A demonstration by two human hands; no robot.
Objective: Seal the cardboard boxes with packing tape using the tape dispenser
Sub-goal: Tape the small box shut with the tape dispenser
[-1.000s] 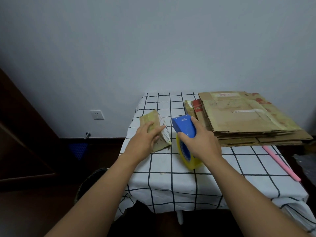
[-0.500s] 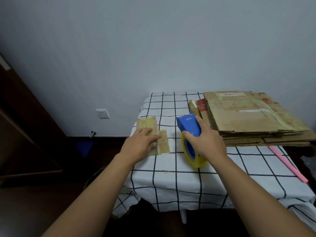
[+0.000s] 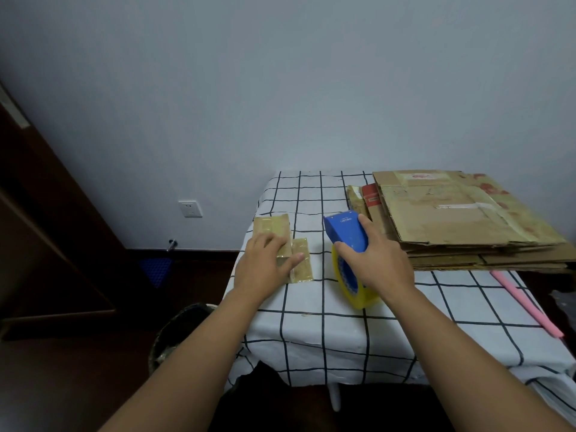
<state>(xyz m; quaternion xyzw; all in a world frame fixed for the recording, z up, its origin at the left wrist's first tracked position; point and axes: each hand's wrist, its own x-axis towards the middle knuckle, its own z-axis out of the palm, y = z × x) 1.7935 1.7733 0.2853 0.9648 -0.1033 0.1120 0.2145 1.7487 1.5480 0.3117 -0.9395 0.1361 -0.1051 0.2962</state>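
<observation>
A small flattened cardboard box (image 3: 274, 226), covered in shiny tape, lies near the left edge of the table. My left hand (image 3: 265, 269) rests flat on top of it, fingers spread and pressing down. My right hand (image 3: 377, 266) grips a blue tape dispenser (image 3: 344, 233) holding a yellow roll of tape (image 3: 355, 293); the roll stands on the cloth just right of the small box. A stack of larger flattened cardboard boxes (image 3: 461, 219) lies at the back right of the table.
The table wears a white cloth with a black grid (image 3: 343, 335). A pink stick (image 3: 526, 304) lies near the right edge. A dark waste bin (image 3: 180, 328) stands on the floor at the left, below a wall socket (image 3: 189, 208).
The small box went from tilted up on its edge to lying flat under my left hand. My right hand stays on the dispenser in the same spot.
</observation>
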